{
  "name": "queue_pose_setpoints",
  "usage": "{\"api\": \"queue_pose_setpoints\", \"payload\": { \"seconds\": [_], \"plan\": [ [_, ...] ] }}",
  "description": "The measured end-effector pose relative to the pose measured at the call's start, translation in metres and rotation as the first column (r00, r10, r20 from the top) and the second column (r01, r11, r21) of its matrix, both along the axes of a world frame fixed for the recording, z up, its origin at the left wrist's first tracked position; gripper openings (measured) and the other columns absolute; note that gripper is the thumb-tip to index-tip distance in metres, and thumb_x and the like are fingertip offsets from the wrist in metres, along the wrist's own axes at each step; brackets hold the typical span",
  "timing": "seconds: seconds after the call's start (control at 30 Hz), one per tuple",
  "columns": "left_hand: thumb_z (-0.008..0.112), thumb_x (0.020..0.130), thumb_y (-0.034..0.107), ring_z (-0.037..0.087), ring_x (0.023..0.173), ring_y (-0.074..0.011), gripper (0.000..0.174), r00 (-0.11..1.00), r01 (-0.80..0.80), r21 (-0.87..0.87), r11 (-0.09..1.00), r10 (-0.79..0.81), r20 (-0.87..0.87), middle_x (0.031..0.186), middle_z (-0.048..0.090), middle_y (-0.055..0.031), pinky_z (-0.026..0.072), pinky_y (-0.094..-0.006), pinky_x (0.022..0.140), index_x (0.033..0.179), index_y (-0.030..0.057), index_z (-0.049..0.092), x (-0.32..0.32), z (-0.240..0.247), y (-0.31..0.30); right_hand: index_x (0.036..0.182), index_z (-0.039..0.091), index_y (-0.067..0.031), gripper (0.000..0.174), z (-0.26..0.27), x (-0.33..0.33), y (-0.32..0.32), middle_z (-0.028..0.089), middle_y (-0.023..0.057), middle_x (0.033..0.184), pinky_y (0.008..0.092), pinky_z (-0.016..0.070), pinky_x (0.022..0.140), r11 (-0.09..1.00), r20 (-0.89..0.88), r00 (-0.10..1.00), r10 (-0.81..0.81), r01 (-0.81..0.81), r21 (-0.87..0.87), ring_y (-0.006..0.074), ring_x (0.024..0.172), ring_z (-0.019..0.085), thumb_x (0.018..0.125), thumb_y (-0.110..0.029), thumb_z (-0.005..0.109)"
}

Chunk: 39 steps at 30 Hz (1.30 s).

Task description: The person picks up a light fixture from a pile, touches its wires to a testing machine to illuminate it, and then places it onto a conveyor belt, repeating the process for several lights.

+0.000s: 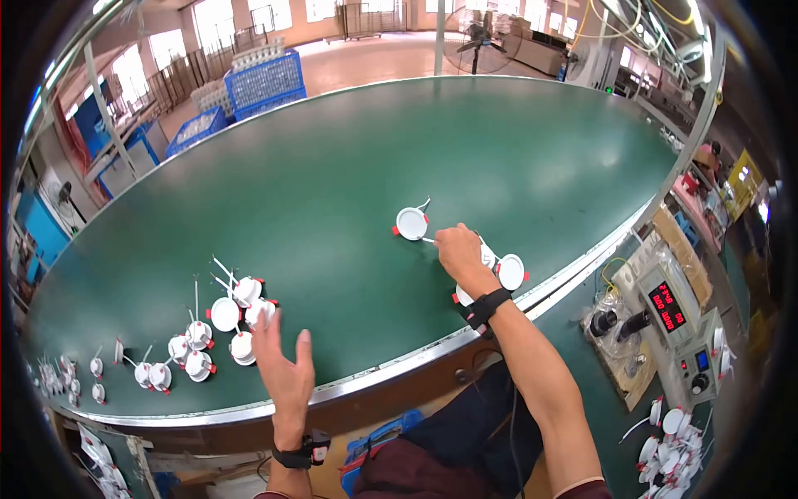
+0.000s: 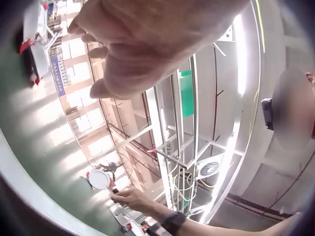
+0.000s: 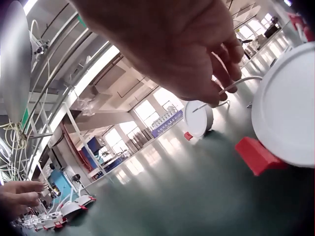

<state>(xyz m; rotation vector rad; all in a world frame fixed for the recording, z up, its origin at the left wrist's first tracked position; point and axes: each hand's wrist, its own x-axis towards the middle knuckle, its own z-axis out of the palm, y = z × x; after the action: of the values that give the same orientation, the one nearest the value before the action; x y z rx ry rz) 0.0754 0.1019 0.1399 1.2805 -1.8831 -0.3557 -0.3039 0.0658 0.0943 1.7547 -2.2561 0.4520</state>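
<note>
A round white lamp is seen lying flat on the green counter, well in from the counter's metal edge. The lamp is shown as a shallow disc with a plain white face and a red clip on its rim, and a thin white wire is led from it toward the person. This wire is pinched between the curled fingertips of the right hand, which is held just beside the lamp on the side nearer the person. Two more lamps of the same kind are found close behind that hand, farther from the lamp. One of them is partly covered by the wrist and its black strap. In the right wrist view, one of these is seen large in the foreground, so the lamp is left small behind it. The left hand is held with fingers spread and nothing in it, well apart from the lamp, to its left and nearer the person. A group of lamps with red clips and white wires is set just past its fingertips. Beyond the counter's edge, to the lamp's right, a meter with red digits is placed. Far behind the lamp, blue crates and a fan are seen on the floor.
</note>
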Motion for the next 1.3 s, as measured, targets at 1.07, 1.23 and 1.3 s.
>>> {"api": "queue_pose_setpoints", "payload": {
  "seconds": [1.07, 1.23, 1.3],
  "plan": [
    [0.065, 0.100, 0.013, 0.067, 0.081, -0.0081, 0.020, 0.273, 0.904, 0.428, -0.015, -0.749, -0.604, 0.089, 0.072, -0.0051, 0.0522, -0.0225, 0.066, 0.109, -0.0038, 0.070, -0.250, 0.018, 0.252, 0.098, 0.067, 0.0054, 0.017, 0.089, 0.075, 0.430, 0.069, 0.0037, 0.076, 0.0201, 0.0436, 0.052, 0.546, 0.952, 0.226, 0.207, 0.780, -0.304, 0.0027, 0.062, 0.058, 0.098, -0.012, 0.066],
    [0.064, 0.096, 0.003, 0.065, 0.115, -0.0210, 0.058, 0.242, 0.467, 0.350, -0.812, -0.263, -0.934, 0.125, 0.065, -0.0122, 0.0617, -0.0358, 0.084, 0.149, 0.0019, 0.040, -0.267, -0.010, 0.278, 0.095, 0.066, 0.0028, 0.023, 0.078, 0.054, 0.471, 0.064, 0.0028, 0.069, 0.0184, 0.0356, 0.045, 0.411, 0.961, 0.118, 0.251, 0.886, -0.215, 0.0009, 0.051, 0.047, 0.097, -0.020, 0.067],
    [0.068, 0.092, -0.001, 0.068, 0.110, -0.0227, 0.065, 0.250, 0.381, 0.356, -0.853, -0.276, -0.928, 0.123, 0.066, -0.0116, 0.0640, -0.0414, 0.087, 0.150, 0.0025, 0.038, -0.276, -0.018, 0.289, 0.091, 0.065, 0.0007, 0.024, 0.073, 0.046, 0.479, 0.062, 0.0019, 0.067, 0.0172, 0.0330, 0.044, 0.383, 0.961, 0.079, 0.266, 0.906, -0.180, 0.0009, 0.050, 0.046, 0.097, -0.022, 0.067]
  ]
}}
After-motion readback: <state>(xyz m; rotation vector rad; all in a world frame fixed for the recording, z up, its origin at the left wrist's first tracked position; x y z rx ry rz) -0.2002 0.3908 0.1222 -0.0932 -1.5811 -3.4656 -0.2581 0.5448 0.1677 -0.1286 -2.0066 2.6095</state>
